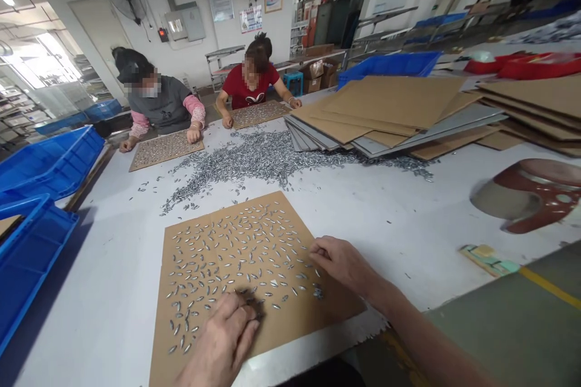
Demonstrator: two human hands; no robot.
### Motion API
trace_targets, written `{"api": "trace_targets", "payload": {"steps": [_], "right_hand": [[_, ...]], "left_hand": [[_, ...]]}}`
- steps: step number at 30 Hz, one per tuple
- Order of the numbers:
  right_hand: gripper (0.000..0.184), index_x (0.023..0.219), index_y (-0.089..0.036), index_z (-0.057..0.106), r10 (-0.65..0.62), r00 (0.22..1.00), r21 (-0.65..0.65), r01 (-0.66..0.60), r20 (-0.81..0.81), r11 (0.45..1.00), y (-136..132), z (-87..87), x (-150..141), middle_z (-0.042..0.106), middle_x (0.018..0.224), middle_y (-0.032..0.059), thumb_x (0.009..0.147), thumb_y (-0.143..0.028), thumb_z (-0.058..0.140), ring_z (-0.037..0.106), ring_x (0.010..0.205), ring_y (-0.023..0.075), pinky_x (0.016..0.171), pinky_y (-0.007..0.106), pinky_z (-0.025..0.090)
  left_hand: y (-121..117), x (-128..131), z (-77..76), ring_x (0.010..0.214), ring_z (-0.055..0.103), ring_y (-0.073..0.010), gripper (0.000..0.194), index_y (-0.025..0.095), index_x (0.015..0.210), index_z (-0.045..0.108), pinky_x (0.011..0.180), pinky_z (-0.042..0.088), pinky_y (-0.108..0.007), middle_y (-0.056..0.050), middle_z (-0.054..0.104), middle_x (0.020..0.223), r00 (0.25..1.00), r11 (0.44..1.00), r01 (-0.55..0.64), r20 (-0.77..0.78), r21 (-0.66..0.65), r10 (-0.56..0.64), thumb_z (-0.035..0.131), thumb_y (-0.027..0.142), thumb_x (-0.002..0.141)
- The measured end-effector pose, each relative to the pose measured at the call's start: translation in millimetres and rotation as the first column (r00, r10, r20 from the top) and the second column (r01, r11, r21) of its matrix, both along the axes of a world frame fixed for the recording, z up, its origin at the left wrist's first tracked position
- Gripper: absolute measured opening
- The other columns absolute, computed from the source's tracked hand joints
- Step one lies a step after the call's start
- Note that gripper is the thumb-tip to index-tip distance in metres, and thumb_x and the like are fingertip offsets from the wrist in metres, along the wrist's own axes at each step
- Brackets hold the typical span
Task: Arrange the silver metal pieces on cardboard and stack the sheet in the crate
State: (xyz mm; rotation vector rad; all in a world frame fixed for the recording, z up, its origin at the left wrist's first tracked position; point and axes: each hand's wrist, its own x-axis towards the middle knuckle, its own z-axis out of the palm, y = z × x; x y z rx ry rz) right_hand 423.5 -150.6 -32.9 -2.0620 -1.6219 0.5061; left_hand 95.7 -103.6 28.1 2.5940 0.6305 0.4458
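Observation:
A brown cardboard sheet (245, 338) lies in front of me on the white table, with many small silvery spindle-shaped metal pieces (247, 248) spread over it. Low over its near part is my left hand (227, 329), its fingers curled inward; whatever they hold is hidden beneath them. My right hand (340, 260) is at the sheet's right edge, thumb and fingers drawn together, and I cannot make out what is between them. A small cluster of pieces (318, 292) sits just below the right hand.
Beyond the sheet spreads a loose heap of metal pieces (263, 157). Stacked cardboard (390, 103) is at the right, blue bins (49, 163) at the left. A red-brown stool (540, 190) and a pale green-yellow object (489, 260) are right. Two co-workers handle piece-covered sheets opposite.

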Motion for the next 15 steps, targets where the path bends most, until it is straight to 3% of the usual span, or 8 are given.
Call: {"api": "trace_targets", "payload": {"steps": [5,8,15], "right_hand": [[0.020,0.081,-0.022,0.065,0.135,0.983,-0.016,-0.134,0.123,0.991,-6.4,1.1,-13.3,0.068,0.087,0.0027,0.093,-0.022,0.050,0.064,0.079,0.0176,0.071,0.028,0.043],[0.024,0.078,-0.022,0.061,0.148,0.974,-0.037,-0.144,0.173,0.989,-4.3,1.5,-18.2,0.067,0.085,0.0030,0.095,-0.020,0.045,0.063,0.079,0.0177,0.071,0.029,0.042],[0.022,0.076,-0.021,0.058,0.126,0.986,-0.061,-0.120,0.106,0.991,0.5,6.1,-19.4,0.069,0.085,0.0048,0.092,-0.019,0.044,0.061,0.078,0.0184,0.072,0.031,0.043]], "left_hand": [[1.0,-9.3,-2.5,0.097,0.070,-0.0161,0.020,0.024,0.109,0.067,0.087,0.062,-0.029,-0.004,0.071,0.105,1.000,0.999,-0.013,0.022,-0.047,0.015,0.048,0.022,0.105],[3.0,-14.6,-4.2,0.101,0.069,-0.0171,0.018,0.024,0.107,0.067,0.091,0.062,-0.031,-0.004,0.071,0.107,1.000,0.998,-0.019,0.010,-0.057,0.020,0.049,0.022,0.105],[7.3,-22.3,-9.3,0.104,0.068,-0.0173,0.020,0.025,0.112,0.067,0.092,0.061,-0.032,-0.005,0.071,0.111,1.000,0.998,-0.003,0.021,-0.069,0.004,0.049,0.021,0.105]]}}
